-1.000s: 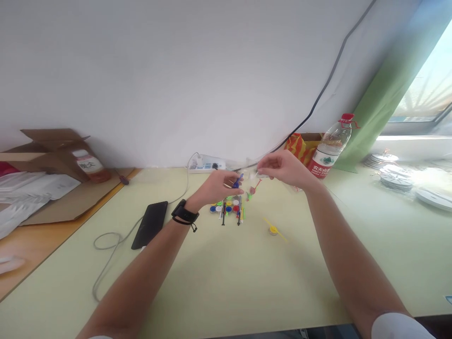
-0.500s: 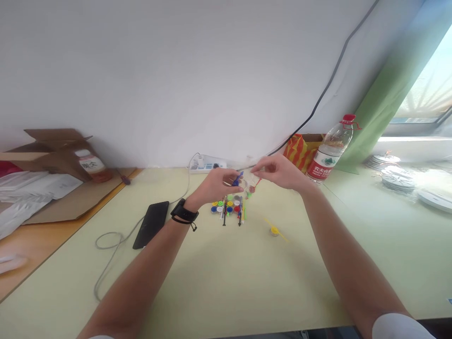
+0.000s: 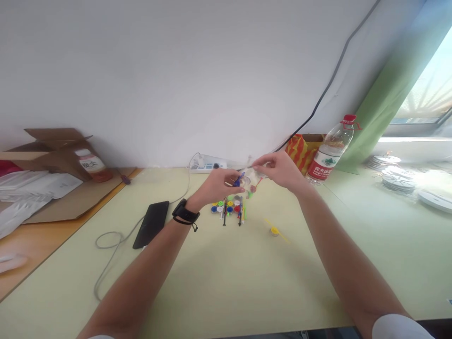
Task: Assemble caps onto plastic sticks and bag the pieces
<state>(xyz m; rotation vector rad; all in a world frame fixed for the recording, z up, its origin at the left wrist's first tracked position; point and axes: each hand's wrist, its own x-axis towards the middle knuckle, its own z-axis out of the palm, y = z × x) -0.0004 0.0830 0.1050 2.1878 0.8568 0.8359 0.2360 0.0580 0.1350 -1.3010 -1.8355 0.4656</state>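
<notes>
My left hand [image 3: 222, 184], with a black band on its wrist, holds a small blue plastic piece [image 3: 238, 181] between thumb and fingers. Close to its right my right hand [image 3: 277, 168] has thumb and forefinger pinched together; what lies between the tips is too small to make out. A clear ring-like shape [image 3: 246, 180] shows between the hands. Behind and below them are a clear plastic bag [image 3: 254, 175] and a red stick-like piece [image 3: 259, 181]. Under my left hand, several coloured round pieces [image 3: 230, 210] and thin black arrow-shaped sticks [image 3: 224, 217] lie on the table.
A yellow piece with a long pointer [image 3: 274, 230] lies nearer me. On the left are a black phone [image 3: 151, 224], a grey cable [image 3: 106, 273] and a cardboard box [image 3: 58, 146]. A power strip [image 3: 208, 165] sits by the wall; a water bottle [image 3: 330, 150] stands right.
My right hand has shifted slightly, its fingertips still pinched. The clear ring-like shape now shows beside the blue piece. My left hand has barely moved.
</notes>
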